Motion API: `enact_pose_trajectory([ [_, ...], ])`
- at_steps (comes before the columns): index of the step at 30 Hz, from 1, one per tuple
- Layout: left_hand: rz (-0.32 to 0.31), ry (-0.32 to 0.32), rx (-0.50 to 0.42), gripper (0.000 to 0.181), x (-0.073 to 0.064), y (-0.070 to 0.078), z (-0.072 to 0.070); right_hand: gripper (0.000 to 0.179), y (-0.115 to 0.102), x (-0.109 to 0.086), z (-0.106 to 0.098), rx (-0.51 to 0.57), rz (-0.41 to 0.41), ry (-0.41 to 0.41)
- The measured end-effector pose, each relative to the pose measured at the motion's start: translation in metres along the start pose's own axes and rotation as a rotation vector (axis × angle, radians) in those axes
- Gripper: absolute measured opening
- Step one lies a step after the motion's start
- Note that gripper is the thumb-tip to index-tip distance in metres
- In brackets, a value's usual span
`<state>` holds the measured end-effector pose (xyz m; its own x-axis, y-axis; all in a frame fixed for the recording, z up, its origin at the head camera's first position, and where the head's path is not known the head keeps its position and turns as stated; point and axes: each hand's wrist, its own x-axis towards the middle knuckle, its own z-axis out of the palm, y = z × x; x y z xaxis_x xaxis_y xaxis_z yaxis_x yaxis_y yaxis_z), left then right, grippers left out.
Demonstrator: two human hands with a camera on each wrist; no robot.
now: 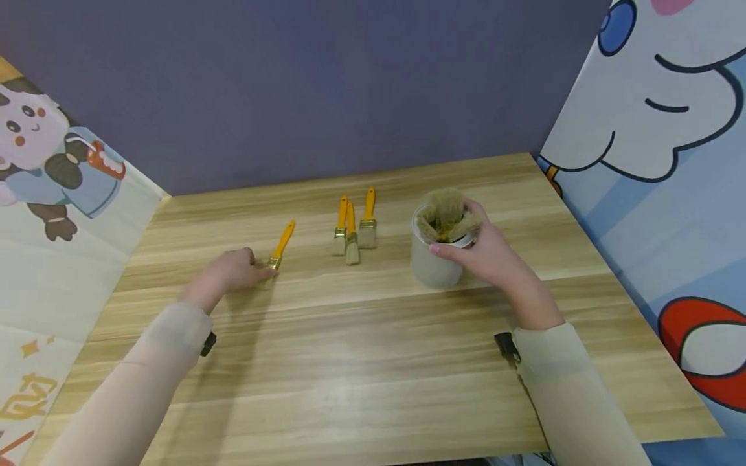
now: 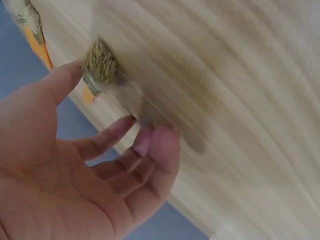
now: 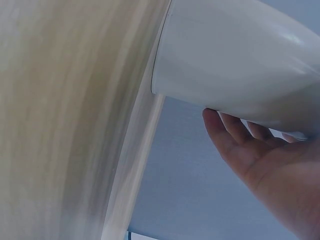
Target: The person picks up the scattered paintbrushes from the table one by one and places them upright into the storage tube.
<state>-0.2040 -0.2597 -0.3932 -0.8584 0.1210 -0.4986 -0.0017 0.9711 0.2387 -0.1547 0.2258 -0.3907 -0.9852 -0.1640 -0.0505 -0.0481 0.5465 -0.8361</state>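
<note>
A paintbrush (image 1: 283, 242) with a yellow handle and pale bristles lies on the left of the wooden table. My left hand (image 1: 236, 269) is at its bristle end. In the left wrist view the thumb is right beside the brush's bristles (image 2: 101, 61), while the other fingers are loosely bent and apart from it. With my right hand (image 1: 492, 252) I grip a whitish round can (image 1: 434, 262), thumb over the near rim and fingers along the far side. Tan bristly tufts (image 1: 445, 206) with some yellow among them stick up from the can.
Between the hands, toward the back of the table (image 1: 350, 349), lie several more yellow-handled paintbrushes (image 1: 352, 239), bristles toward me. A dark purple-grey panel (image 1: 350, 84) rises behind the table. Cartoon-printed walls (image 1: 653, 155) stand at both sides.
</note>
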Motion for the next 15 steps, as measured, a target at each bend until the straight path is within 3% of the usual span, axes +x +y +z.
enact_pose_trajectory([
  [4,0.049,0.041,0.007,0.069,0.0017,-0.0014,0.0082,0.117,-0.0001,0.0002,0.0004,0.007,0.006,-0.011],
  [15,0.045,0.156,-0.031,0.037,0.0091,0.0004,0.0077,0.117,-0.0047,-0.0003,-0.0017,-0.020,0.010,0.001],
])
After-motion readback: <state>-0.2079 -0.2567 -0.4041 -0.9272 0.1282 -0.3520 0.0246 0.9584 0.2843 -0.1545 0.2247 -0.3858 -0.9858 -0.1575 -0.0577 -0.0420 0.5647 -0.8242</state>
